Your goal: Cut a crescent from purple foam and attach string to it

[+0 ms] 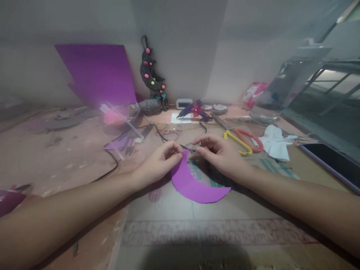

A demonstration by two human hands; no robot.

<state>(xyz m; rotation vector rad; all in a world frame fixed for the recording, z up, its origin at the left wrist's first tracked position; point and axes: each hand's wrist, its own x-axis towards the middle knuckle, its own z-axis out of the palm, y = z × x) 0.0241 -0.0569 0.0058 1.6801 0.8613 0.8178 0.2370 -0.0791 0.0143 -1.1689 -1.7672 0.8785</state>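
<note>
I see the left hand [165,157] pinching the purple moon [194,187] near its tip, probably for steadiness; beside it, the right hand's [218,152] grip I cannot tell.

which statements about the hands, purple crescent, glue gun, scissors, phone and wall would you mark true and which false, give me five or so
1. The left hand pinches the purple crescent near its upper tip. True.
2. The right hand holds the glue gun. False: it sits farther back, out of both hands.
3. The scissors have two black handles. False: one is yellow, the other orange-red.
4. The phone lies farther right than the scissors. True.
5. A dark crescent with coloured dots is against the wall. True.
</note>
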